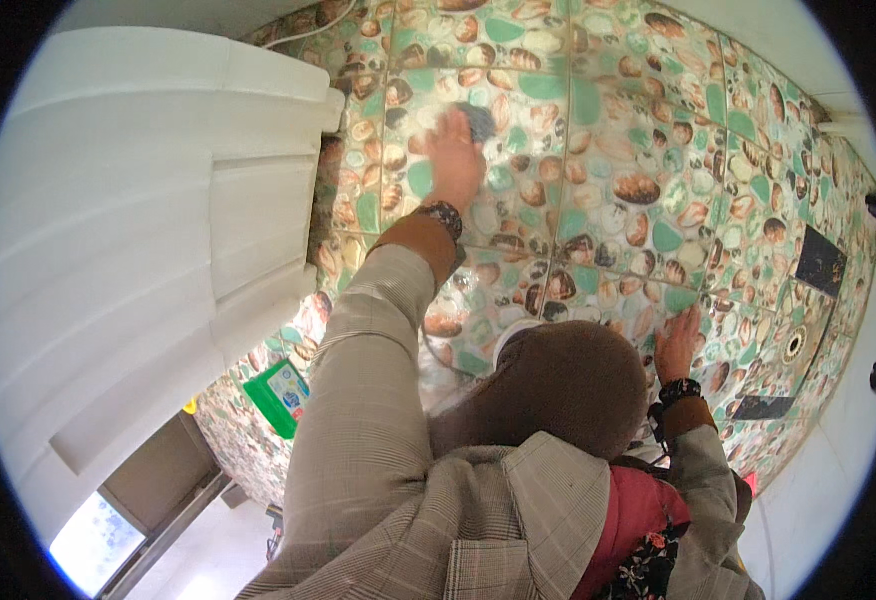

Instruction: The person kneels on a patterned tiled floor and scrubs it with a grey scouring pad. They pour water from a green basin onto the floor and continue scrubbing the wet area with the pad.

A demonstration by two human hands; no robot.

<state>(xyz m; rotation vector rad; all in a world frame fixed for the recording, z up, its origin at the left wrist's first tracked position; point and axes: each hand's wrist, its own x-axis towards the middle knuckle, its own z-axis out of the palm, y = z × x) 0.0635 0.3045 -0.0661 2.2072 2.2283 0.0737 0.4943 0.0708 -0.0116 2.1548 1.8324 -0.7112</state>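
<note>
My left arm reaches far forward over the pebble-patterned floor tiles (638, 150). Under the fingers of my left hand (455, 160), somewhat blurred, is a small dark blue-grey pad (479, 122), pressed flat to the tiles; whether it is a cloth or a scrubber I cannot tell. My right hand (677, 345) rests on the floor to the right of my brown-covered knee (573, 390), its fingers stretched out and holding nothing. Around the left hand the tiles look wet and shiny.
A large white ribbed plastic body (158, 190) fills the left side. Below it lies a green packet (278, 397). At the right, a round drain (796, 345) sits between dark patches (820, 262). Pale walls border the floor; a thin pale hose (308, 35) runs at the far left.
</note>
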